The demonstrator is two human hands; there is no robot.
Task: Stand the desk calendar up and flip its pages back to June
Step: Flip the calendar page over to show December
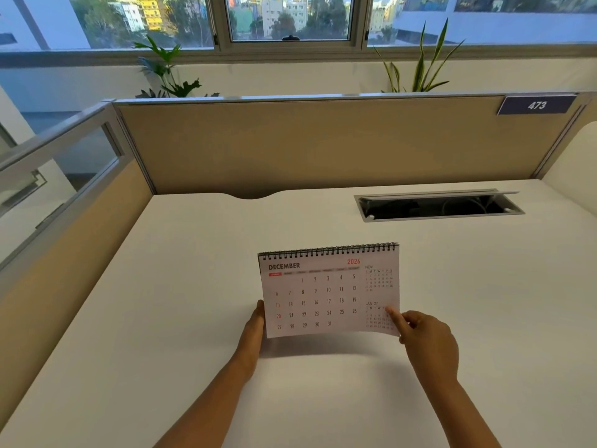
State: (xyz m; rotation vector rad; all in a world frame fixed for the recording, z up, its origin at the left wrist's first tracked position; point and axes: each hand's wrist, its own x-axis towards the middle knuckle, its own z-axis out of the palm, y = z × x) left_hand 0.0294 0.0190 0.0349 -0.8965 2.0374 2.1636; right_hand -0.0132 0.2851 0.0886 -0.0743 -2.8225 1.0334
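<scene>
A white spiral-bound desk calendar is held up facing me above the white desk, its black wire binding along the top. The front page reads DECEMBER 2026. My left hand grips the calendar's lower left edge, fingers hidden behind it. My right hand pinches the lower right corner, with the thumb lying on the front page over the small JAN 27 block. A shadow falls on the desk just under the calendar's bottom edge.
A beige cubicle partition walls the desk's far side, with a glass-topped panel on the left. An open cable tray is sunk into the desk at back right. A plate reading 473 hangs on the partition. Plants stand behind.
</scene>
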